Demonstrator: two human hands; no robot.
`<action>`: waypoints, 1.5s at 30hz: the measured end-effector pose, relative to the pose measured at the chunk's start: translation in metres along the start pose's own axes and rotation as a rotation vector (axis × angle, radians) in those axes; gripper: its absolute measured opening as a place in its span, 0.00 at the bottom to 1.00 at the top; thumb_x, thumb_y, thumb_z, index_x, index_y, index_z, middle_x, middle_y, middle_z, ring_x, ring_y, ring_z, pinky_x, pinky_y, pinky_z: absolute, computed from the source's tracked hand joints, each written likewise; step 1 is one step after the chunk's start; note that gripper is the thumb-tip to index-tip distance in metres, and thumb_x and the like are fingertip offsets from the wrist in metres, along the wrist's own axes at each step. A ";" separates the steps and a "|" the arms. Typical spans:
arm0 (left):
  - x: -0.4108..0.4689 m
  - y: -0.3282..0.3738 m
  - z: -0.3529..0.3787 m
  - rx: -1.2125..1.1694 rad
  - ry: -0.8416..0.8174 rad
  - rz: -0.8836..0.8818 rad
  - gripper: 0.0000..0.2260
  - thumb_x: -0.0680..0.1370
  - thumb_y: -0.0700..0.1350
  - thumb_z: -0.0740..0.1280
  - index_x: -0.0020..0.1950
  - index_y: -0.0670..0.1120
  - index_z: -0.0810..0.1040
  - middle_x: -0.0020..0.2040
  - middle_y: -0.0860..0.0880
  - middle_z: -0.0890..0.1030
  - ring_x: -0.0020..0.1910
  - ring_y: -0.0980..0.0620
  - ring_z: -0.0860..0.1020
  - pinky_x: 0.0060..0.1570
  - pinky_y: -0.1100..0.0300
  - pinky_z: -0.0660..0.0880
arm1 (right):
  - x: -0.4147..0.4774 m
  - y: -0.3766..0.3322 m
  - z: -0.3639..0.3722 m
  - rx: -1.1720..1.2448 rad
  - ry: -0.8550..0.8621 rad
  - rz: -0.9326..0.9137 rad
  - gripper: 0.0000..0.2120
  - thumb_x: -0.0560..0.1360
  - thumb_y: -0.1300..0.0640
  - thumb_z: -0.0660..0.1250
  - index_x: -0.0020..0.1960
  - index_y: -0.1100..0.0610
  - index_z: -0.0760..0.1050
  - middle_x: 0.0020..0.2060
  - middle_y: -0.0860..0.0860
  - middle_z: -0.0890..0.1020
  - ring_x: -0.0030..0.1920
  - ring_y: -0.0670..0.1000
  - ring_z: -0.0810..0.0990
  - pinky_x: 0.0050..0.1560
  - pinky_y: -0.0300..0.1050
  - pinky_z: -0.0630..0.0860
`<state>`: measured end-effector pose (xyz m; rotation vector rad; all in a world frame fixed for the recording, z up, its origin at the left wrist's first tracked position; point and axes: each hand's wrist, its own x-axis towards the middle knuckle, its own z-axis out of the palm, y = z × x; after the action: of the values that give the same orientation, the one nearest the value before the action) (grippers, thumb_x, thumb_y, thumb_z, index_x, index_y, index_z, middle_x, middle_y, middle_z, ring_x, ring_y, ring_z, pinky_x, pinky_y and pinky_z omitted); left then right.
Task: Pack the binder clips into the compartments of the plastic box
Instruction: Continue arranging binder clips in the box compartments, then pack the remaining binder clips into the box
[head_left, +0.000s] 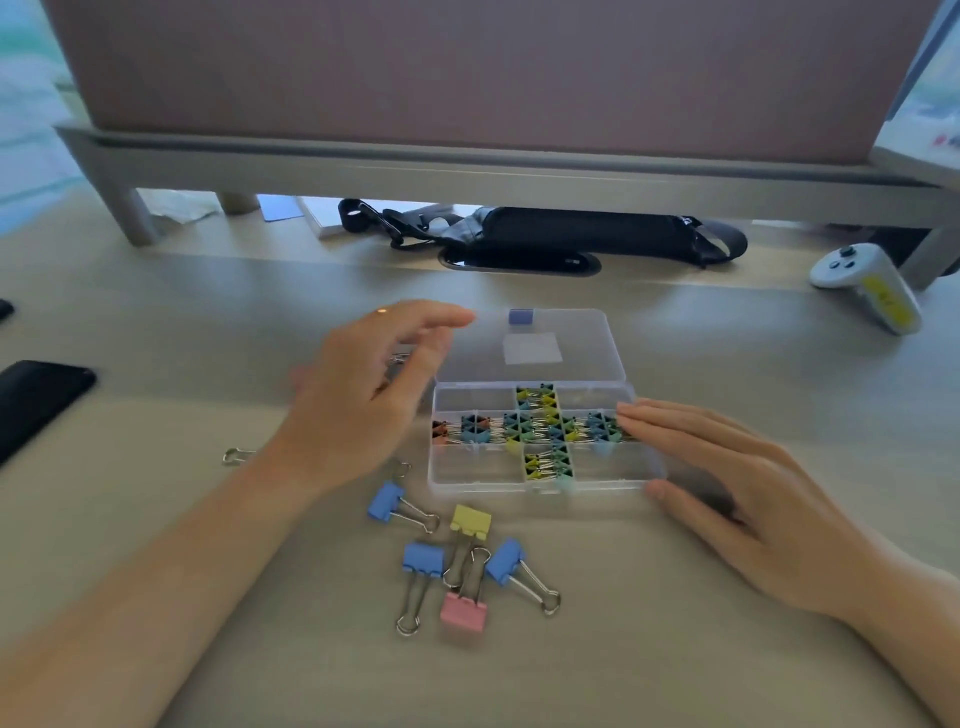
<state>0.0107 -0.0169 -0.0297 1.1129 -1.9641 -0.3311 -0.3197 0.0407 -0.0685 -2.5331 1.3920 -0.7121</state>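
Note:
The clear plastic box (483, 475) lies open on the desk, its lid (571, 338) flat behind it. Several small binder clips (540, 431) fill the middle row and the centre column; the corner compartments hold none. My right hand (737, 483) rests with straight fingers on the box's right end, thumb against its front corner. My left hand (363, 395) hovers spread at the box's left side, forefinger reaching the lid's corner. Wire handles (397, 357) show under its fingers; contact is unclear. Larger loose clips lie in front: blue (387, 501), yellow (470, 519), blue (423, 558), blue (504, 561), pink (464, 613).
A dark phone (36, 395) lies at the left edge. A white controller (862, 283) stands at the far right. A black bag (571, 234) sits under the grey shelf (467, 176) at the back. One bare wire handle (234, 456) lies left of my left wrist.

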 end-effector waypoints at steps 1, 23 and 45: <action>0.001 -0.010 -0.007 0.082 0.036 -0.029 0.10 0.84 0.46 0.63 0.61 0.54 0.82 0.52 0.67 0.80 0.52 0.72 0.77 0.51 0.76 0.70 | 0.000 -0.001 0.000 -0.002 0.006 0.008 0.24 0.82 0.47 0.64 0.77 0.47 0.71 0.76 0.37 0.72 0.77 0.42 0.69 0.75 0.50 0.69; 0.037 -0.046 -0.015 0.188 -0.345 -0.187 0.12 0.73 0.47 0.78 0.52 0.56 0.79 0.47 0.61 0.81 0.48 0.65 0.79 0.46 0.73 0.71 | 0.004 -0.008 -0.001 0.066 0.001 0.047 0.32 0.77 0.40 0.68 0.79 0.47 0.68 0.76 0.38 0.71 0.78 0.46 0.68 0.76 0.44 0.65; 0.020 0.004 0.027 -0.098 -0.158 -0.195 0.02 0.75 0.45 0.77 0.45 0.52 0.86 0.37 0.59 0.85 0.38 0.64 0.82 0.40 0.73 0.77 | 0.004 -0.009 -0.002 -0.026 -0.059 0.039 0.32 0.79 0.35 0.65 0.80 0.42 0.65 0.78 0.36 0.66 0.80 0.44 0.63 0.78 0.54 0.67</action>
<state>-0.0179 -0.0351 -0.0333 1.2488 -1.9554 -0.6301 -0.3126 0.0422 -0.0621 -2.5175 1.4367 -0.6105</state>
